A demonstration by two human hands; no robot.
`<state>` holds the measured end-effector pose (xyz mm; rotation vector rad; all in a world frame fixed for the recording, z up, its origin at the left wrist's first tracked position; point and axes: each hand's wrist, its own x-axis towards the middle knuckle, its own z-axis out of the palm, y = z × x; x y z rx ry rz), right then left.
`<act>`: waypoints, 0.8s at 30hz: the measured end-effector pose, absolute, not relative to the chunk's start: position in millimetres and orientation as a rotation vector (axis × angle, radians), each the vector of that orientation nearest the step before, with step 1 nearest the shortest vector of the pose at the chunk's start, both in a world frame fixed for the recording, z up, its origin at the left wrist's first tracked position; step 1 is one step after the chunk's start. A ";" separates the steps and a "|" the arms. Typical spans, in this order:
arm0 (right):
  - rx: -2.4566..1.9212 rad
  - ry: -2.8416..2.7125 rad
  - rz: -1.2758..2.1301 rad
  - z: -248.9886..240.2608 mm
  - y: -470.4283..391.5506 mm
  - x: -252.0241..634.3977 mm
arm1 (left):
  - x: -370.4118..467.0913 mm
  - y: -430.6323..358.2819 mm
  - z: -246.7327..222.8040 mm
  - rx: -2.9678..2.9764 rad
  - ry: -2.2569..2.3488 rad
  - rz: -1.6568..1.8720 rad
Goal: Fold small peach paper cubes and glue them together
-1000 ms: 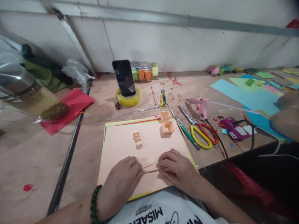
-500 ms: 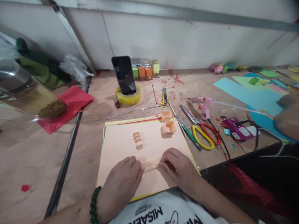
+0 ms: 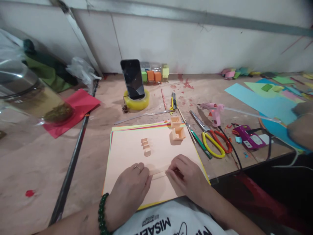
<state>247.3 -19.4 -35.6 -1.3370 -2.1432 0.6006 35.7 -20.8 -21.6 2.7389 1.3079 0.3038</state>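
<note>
A narrow strip of peach paper (image 3: 158,175) stretches between my two hands, low over the stack of peach paper (image 3: 127,150). My left hand (image 3: 133,182), with a ring and a green bead bracelet, pinches the strip's left end. At the right end, the fingers of my right hand (image 3: 184,171) are closed on it. Beyond my hands lies a small zigzag-folded peach paper piece (image 3: 146,147). Two little open peach paper boxes (image 3: 178,133) sit at the stack's upper right corner.
Right of the stack lie scissors (image 3: 212,143), a green-handled tool (image 3: 200,143), a pink glue gun (image 3: 215,114) and a purple power strip (image 3: 251,137). A phone (image 3: 133,78) leans in a yellow tape roll (image 3: 137,102). At left stands a jar (image 3: 36,101). Another person's hand (image 3: 302,127) is at far right.
The whole view has shifted slightly. Both hands keep their hold on the paper strip, with hardly any movement of the fingers.
</note>
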 end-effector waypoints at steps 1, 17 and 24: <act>-1.333 -2.144 0.601 -35.1 -19.4 247.3 | 35.5 -20.9 -21.2 2.744 1.306 0.303; -1.305 -2.126 0.549 -36.1 -21.1 245.8 | 36.1 -21.8 -24.6 2.795 1.404 0.186; -1.019 -2.428 0.023 -38.2 -26.7 246.2 | 32.6 -29.0 -22.8 3.048 0.933 0.036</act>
